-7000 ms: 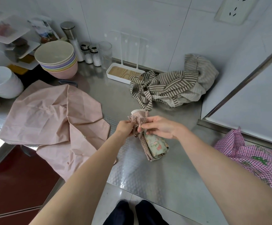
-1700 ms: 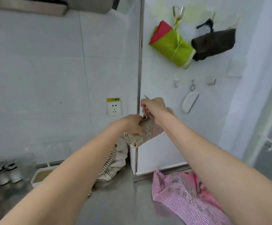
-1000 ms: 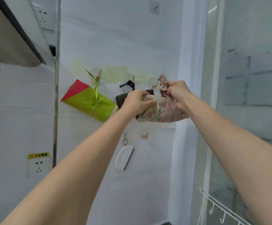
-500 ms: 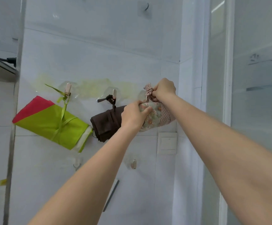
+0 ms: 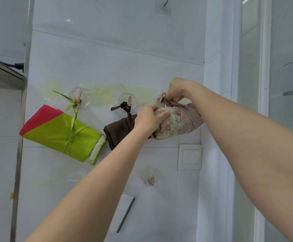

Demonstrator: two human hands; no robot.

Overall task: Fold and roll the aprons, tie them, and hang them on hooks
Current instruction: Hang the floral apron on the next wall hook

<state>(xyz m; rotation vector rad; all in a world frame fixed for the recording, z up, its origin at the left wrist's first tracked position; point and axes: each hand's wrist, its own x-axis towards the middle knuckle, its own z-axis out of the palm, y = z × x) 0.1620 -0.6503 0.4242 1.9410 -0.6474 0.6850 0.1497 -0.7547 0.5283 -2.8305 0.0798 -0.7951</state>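
Floral apron roll (image 5: 175, 122) held against the wall, just right of the brown roll (image 5: 119, 131). Left hand (image 5: 148, 117) grips its body; right hand (image 5: 177, 90) pinches the tie loop (image 5: 163, 98). Judged soft and light; best taken by the tie.

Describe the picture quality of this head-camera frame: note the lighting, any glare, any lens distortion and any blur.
Head view: soft, even light with faint shadows; pale glare streaks on the glossy wall tiles; wide-angle stretch enlarges both forearms near the lower edge; the floral apron roll, left hand and right hand are slightly soft, while the green apron roll reads fairly sharp.
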